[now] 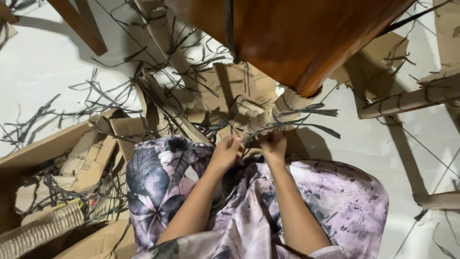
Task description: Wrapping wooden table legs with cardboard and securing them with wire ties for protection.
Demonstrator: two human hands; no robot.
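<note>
Floral skirt [335, 201], hands [249, 148] gripping cardboard roll [261, 120]; black strips [96, 103], wooden furniture [297, 38] crowd around.

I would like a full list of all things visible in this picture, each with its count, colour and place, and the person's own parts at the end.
Wooden furniture piece: one, reddish brown, top centre, above the hands.
Wooden legs: at least one, brown, top left.
Cardboard roll: one, tan, wrapped with dark strips, at the fingertips.
Cardboard pieces: many, tan, left and centre of the floor.
Cardboard bars: several, tan, right side.
Dark strips: many, black-grey, scattered over the floor.
Floor: one, pale grey.
Patterned garment: one, lilac with dark leaves, over the lap.
Left hand: one, on the roll's near end.
Right hand: one, on the roll, beside the left.
</note>
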